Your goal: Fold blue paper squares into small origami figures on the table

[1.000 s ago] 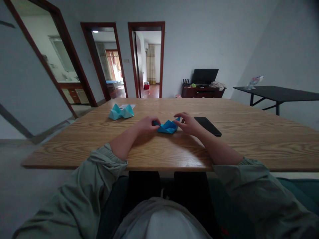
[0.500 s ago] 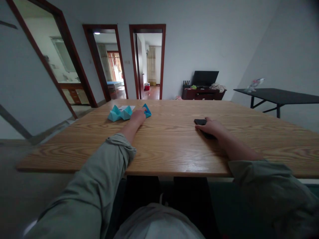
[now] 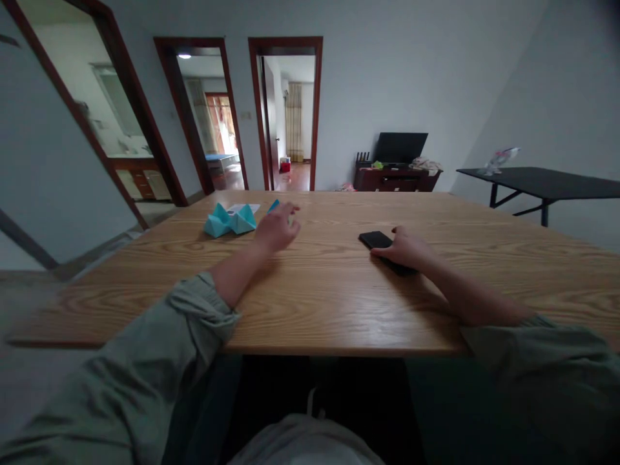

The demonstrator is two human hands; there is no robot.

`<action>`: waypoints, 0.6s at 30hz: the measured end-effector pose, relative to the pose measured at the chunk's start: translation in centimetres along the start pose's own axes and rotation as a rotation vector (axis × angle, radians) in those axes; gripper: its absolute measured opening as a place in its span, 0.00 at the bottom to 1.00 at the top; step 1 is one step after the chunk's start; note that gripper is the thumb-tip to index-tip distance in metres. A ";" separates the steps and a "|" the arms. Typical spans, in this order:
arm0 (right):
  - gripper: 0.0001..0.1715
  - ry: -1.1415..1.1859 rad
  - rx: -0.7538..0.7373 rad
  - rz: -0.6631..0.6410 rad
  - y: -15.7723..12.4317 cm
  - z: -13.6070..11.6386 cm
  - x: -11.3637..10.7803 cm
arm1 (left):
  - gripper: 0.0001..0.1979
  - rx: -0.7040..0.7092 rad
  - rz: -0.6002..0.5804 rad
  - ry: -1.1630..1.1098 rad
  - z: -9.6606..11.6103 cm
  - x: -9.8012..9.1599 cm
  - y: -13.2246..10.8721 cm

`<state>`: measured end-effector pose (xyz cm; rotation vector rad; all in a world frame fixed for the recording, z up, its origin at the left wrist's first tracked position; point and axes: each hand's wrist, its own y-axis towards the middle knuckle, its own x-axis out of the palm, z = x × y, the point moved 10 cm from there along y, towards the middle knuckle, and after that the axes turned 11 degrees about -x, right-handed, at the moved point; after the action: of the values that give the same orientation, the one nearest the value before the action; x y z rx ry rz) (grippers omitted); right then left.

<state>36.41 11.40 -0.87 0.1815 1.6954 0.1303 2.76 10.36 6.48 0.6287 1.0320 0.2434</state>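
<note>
My left hand (image 3: pixel 279 228) hovers over the wooden table with its fingers apart, holding nothing. Just behind it, mostly hidden, is a darker blue folded paper piece (image 3: pixel 274 205). To its left stand light blue folded paper shapes (image 3: pixel 230 220), with a white paper (image 3: pixel 252 208) partly visible behind them. On the right, my right hand (image 3: pixel 403 248) has its thumb and fingers around the edges of a flat black object (image 3: pixel 375 239), like a phone, which lies slantwise on the table.
The wooden table (image 3: pixel 320 303) spans the width before me. Beyond it are a dark cabinet (image 3: pixel 397 181) with a black screen (image 3: pixel 400 148), two doorways, and a black folding table (image 3: pixel 547 183) at the right holding a clear plastic item.
My left hand has let go of the darker blue paper, lifted and opened, moving slightly right and nearer. My right hand and the black object have shifted a little left.
</note>
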 end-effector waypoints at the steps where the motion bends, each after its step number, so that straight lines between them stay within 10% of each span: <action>1: 0.56 0.004 -0.048 -0.011 1.6 -0.5 0.6 | 0.16 0.073 -0.075 0.009 1.6 2.4 0.4; 8: 0.47 0.109 -0.287 0.002 12.8 -1.8 1.0 | 0.17 0.303 -0.454 0.123 8.1 17.6 5.9; 18: 0.25 0.486 -0.588 0.009 28.5 2.6 -2.1 | 0.28 0.353 -0.571 -0.084 7.3 24.9 23.6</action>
<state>40.54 38.91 6.26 -0.3067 2.0559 0.7154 23.95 38.29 5.06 0.6258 1.1389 -0.4700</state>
